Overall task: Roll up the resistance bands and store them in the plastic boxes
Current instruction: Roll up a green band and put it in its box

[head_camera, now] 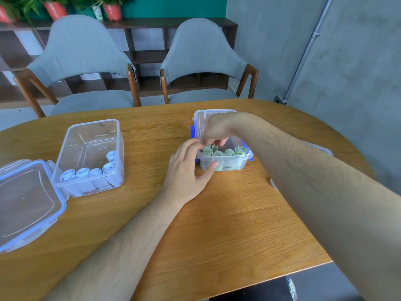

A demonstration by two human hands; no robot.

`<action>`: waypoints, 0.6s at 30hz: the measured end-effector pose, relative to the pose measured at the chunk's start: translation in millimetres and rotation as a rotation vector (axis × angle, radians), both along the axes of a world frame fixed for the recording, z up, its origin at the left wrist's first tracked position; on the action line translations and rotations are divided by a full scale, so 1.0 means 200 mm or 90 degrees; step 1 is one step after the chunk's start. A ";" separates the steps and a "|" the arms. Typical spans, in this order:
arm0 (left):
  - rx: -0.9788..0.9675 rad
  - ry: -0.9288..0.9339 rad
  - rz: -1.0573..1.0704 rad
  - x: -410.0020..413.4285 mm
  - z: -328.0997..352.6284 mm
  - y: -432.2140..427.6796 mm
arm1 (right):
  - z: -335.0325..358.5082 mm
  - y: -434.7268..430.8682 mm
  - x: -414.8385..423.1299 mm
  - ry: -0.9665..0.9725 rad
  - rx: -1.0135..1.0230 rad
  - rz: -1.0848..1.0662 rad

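A small clear plastic box (243,164) stands at mid-table and holds several rolled green bands (230,152) standing on end. My right hand (217,129) reaches down from above into the box's left end, fingertips pinching a green roll (209,148) there. My left hand (186,170) presses against the box's left wall, thumb on its front face and fingers at the rim. To the left, a larger clear box (86,140) holds several rolled light-blue bands (86,172) along its near side.
A clear lid with blue clips (28,203) lies at the table's left edge, touching the larger box. Another lid (199,120) stands behind the small box. Two grey chairs (201,61) face the far side of the wooden table (217,224). A grey wall rises on the right.
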State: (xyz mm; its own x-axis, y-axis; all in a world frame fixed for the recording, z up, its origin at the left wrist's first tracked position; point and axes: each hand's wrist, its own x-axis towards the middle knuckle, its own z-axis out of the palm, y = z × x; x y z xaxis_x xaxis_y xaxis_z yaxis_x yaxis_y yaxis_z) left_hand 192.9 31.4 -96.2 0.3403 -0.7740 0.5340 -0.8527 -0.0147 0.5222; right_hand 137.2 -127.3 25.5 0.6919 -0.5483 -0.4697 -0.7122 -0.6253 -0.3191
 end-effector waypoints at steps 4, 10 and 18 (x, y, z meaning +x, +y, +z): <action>0.003 0.002 -0.012 0.01 0.01 0.00 | -0.02 0.02 0.00 -0.026 0.009 -0.018; 0.012 0.015 -0.015 0.00 0.01 0.01 | -0.03 0.04 -0.03 -0.041 0.030 -0.041; 0.013 0.028 -0.008 -0.01 0.03 0.01 | -0.04 0.04 -0.02 -0.044 0.010 -0.060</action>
State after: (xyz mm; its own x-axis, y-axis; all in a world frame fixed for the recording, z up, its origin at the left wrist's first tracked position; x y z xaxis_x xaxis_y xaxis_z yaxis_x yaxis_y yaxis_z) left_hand 190.4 33.2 -90.1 0.3540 -0.7884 0.5031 -0.8288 -0.0153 0.5593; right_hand 132.2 -119.9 17.1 0.6688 -0.6052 -0.4317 -0.7433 -0.5513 -0.3789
